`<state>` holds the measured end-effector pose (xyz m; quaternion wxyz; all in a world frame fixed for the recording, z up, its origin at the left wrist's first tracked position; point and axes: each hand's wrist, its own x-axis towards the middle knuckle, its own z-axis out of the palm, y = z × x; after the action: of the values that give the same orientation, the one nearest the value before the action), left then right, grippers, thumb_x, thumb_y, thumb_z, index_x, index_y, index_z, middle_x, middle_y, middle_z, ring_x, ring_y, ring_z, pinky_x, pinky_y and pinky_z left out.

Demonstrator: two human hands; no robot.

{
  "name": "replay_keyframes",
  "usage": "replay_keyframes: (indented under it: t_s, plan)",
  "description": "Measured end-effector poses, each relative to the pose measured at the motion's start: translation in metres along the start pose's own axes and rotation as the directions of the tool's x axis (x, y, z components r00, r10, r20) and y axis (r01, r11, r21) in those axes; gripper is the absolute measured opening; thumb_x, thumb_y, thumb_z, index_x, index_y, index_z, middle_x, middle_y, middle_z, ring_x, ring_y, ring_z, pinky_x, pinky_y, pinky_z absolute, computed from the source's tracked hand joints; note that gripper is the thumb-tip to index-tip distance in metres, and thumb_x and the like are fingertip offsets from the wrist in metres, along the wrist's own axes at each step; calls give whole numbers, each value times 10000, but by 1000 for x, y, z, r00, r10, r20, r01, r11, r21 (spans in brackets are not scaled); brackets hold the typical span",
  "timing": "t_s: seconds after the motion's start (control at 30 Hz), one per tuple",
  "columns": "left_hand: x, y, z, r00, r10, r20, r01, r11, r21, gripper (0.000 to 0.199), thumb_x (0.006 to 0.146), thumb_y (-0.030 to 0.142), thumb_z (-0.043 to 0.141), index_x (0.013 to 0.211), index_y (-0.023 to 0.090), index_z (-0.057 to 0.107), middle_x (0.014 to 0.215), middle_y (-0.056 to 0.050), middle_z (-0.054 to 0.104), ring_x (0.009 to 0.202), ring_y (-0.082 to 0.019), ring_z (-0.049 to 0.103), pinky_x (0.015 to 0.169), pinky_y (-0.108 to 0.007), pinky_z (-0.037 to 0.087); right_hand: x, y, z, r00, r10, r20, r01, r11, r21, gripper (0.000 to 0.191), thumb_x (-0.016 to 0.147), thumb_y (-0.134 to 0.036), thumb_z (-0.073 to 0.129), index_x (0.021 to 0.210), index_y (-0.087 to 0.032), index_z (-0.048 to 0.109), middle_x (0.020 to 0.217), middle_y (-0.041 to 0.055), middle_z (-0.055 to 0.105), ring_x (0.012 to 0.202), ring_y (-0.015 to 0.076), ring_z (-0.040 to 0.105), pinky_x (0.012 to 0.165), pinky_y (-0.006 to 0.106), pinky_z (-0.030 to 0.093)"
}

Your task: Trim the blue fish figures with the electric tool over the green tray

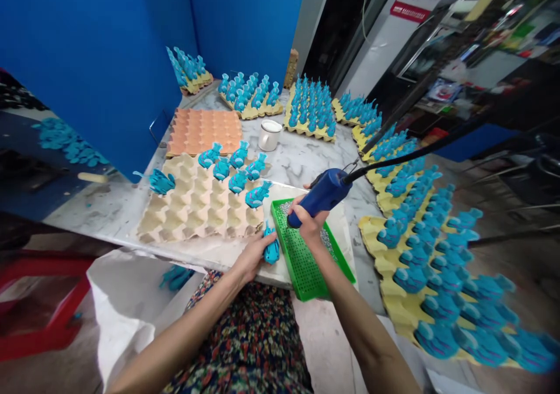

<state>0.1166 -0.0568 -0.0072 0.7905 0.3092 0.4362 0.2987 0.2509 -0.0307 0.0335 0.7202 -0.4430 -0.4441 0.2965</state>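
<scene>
A glossy blue, rounded toy-like figure (271,249) is held just left of a green rectangular perforated plastic basket (300,292), its body clamped by the fingers of the left hand (254,257). A dark blue cylindrical power tool (326,191) with a black cord is gripped over the basket by the right hand (311,225), the fingers wrapped around its lower end. Small silvery metal pieces (327,242) are spread in the basket. To the left of the basket, six similar figures are seated in a beige moulded-pulp egg tray (175,216), and another is lain at its far left edge, so this tray is judged to be only partly done. Many more are stood in rows on yellow egg trays (371,239) to the right of and beyond the basket, on the grey-veined marble surface (300,159); a large share of the batch therefore seems to have been set out. Whether the held figure has been finished cannot be told.
</scene>
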Motion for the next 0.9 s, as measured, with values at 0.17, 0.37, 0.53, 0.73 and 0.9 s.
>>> replay_keyframes:
  t_s: [0.17, 0.37, 0.53, 0.73, 0.9]
  plan:
    - [2, -1, 0, 1000, 15, 12, -15, 1000, -10, 362, 667, 470, 686, 783, 175, 510, 572, 54, 465, 436, -81, 417, 352, -196, 332, -4, -1, 0, 999, -16, -33, 15, 999, -34, 199, 681, -243, 636, 848, -227, 529, 602, -61, 562, 493, 145, 531, 557, 309, 452]
    - [1, 0, 2, 1000, 10, -7, -10, 1000, 0, 356, 668, 472, 686, 740, 179, 497, 531, 57, 461, 420, -83, 419, 350, -194, 330, -5, -15, 2, 997, -48, -61, 44, 996, -75, 238, 683, -223, 627, 900, -233, 531, 610, -67, 574, 507, 146, 529, 578, 312, 457]
    - [1, 1, 9, 998, -1, -62, -3, 997, -71, 332, 680, 441, 695, 785, 169, 535, 520, 62, 471, 406, -78, 425, 360, -189, 307, -16, -47, 6, 986, -166, -31, 167, 985, 43, 368, 702, -200, 588, 1056, -235, 493, 617, -67, 589, 505, 156, 534, 597, 335, 462]
    - [1, -1, 16, 993, 17, -114, -24, 998, -62, 324, 693, 432, 672, 850, 166, 575, 584, 41, 539, 444, -84, 451, 373, -189, 309, -48, -77, 12, 972, -41, 232, 9, 990, 138, 321, 722, -260, 581, 1034, -236, 506, 646, -45, 577, 525, 164, 558, 588, 348, 483]
    - [0, -4, 16, 992, 38, -120, -49, 995, -87, 318, 683, 399, 680, 867, 154, 592, 615, 17, 584, 505, -105, 506, 452, -205, 381, -55, -64, 7, 955, -31, 295, 22, 999, 32, 89, 740, -311, 574, 753, -224, 557, 661, -18, 561, 596, 160, 554, 659, 354, 503]
